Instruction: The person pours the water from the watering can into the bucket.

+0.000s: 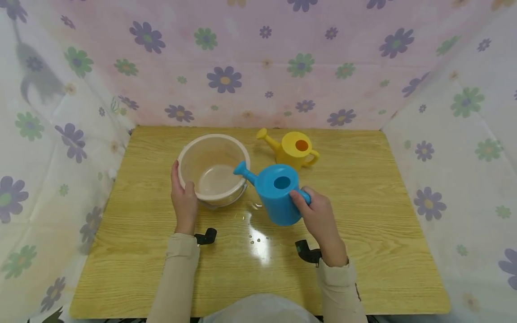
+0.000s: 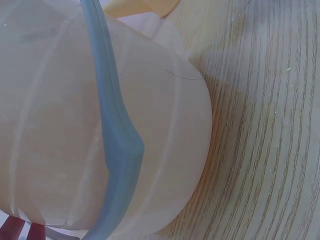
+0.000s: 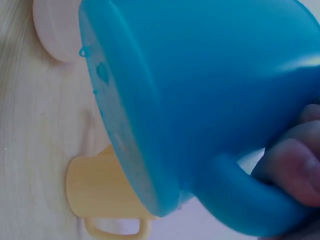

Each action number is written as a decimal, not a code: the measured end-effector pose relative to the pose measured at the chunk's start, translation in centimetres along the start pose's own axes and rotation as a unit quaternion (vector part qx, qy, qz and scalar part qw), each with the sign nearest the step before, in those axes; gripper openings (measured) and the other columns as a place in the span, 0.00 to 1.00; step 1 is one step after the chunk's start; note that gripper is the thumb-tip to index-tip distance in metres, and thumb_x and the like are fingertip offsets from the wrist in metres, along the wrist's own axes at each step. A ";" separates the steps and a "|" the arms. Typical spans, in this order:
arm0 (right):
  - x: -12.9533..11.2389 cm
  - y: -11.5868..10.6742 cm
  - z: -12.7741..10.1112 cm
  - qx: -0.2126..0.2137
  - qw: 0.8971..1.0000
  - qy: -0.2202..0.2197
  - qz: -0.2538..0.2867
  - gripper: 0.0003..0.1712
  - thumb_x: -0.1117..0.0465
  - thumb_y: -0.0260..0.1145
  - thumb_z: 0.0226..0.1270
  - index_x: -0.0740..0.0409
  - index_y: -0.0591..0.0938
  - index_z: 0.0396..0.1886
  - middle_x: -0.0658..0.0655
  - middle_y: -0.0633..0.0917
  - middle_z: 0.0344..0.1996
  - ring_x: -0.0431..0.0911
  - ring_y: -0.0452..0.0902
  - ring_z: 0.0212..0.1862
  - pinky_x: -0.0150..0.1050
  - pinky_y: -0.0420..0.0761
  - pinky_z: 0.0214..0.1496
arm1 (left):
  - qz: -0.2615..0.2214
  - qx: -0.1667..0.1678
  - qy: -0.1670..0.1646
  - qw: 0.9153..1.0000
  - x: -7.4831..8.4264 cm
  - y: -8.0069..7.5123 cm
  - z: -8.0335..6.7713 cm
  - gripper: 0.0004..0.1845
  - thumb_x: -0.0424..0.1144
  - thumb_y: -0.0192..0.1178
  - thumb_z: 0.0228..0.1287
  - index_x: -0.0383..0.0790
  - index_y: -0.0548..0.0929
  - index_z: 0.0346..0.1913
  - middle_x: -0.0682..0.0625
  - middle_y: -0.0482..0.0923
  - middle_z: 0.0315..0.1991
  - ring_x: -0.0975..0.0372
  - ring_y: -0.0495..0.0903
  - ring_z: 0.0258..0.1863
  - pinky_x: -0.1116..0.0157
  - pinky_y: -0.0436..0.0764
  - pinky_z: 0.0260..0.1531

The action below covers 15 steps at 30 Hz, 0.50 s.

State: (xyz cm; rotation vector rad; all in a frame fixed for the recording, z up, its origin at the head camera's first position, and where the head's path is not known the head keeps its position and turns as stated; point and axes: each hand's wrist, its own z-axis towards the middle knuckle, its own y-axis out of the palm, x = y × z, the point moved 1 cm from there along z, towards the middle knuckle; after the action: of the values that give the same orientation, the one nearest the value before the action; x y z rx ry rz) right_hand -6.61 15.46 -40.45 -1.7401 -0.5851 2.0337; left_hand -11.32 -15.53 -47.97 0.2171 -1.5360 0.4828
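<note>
Above the counter (image 1: 375, 202), my right grip (image 1: 321, 215) clasps the blue watering can (image 1: 278, 206).
My left grip (image 1: 184, 202) holds the bucket (image 1: 220, 196).

Both forearms (image 1: 176, 280) are extended from the near side; the left hand (image 1: 185, 204) is held with thumb (image 1: 189, 187) apart, the right hand (image 1: 321, 214) curled in a grip.

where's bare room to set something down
Between the yellow plastic watering can and the right edge of the wood-grain table; a strip left of the round beige plastic bucket. Crowded: right of the bucket, where the right hand holds a blue plastic watering can.
</note>
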 end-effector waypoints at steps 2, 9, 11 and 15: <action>-0.2 0.1 0.0 -0.002 1.000 0.001 -0.002 0.21 0.50 0.56 0.63 0.56 0.64 0.16 0.49 0.58 0.12 0.46 0.65 0.19 0.39 0.69 0.27 | 0.005 0.001 -0.001 1.000 0.0 -0.1 0.0 0.36 0.30 0.40 0.57 0.67 0.54 0.66 0.66 0.53 0.65 0.64 0.59 0.60 0.60 0.68 0.52; -1.2 0.2 0.0 -0.029 0.999 0.007 -0.038 0.20 0.49 0.54 0.64 0.56 0.66 0.18 0.49 0.58 0.13 0.45 0.68 0.22 0.40 0.73 0.30 | 0.015 0.005 -0.021 1.000 -0.2 -0.5 0.2 0.36 0.29 0.41 0.57 0.66 0.54 0.66 0.67 0.52 0.65 0.64 0.57 0.61 0.60 0.64 0.55; -1.5 0.1 0.1 -0.032 0.998 0.010 -0.048 0.20 0.48 0.54 0.64 0.56 0.66 0.19 0.49 0.58 0.13 0.45 0.69 0.23 0.42 0.75 0.32 | 0.011 0.000 -0.018 1.000 -0.1 -0.3 0.2 0.36 0.29 0.41 0.57 0.64 0.53 0.67 0.65 0.51 0.66 0.64 0.57 0.62 0.59 0.64 0.56; -1.9 -0.2 0.3 -0.041 0.997 0.019 -0.062 0.21 0.46 0.53 0.63 0.56 0.67 0.20 0.49 0.59 0.13 0.46 0.70 0.25 0.45 0.77 0.34 | 0.005 0.000 -0.012 1.000 -0.2 -0.1 0.2 0.35 0.30 0.41 0.58 0.63 0.53 0.67 0.65 0.51 0.66 0.64 0.56 0.62 0.60 0.63 0.57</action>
State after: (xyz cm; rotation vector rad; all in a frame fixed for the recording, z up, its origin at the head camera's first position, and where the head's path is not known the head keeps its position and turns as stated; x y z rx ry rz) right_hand -6.58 14.54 -38.77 -1.7387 -0.7551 1.9120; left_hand -11.44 -15.77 -48.19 0.2161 -1.5611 0.4902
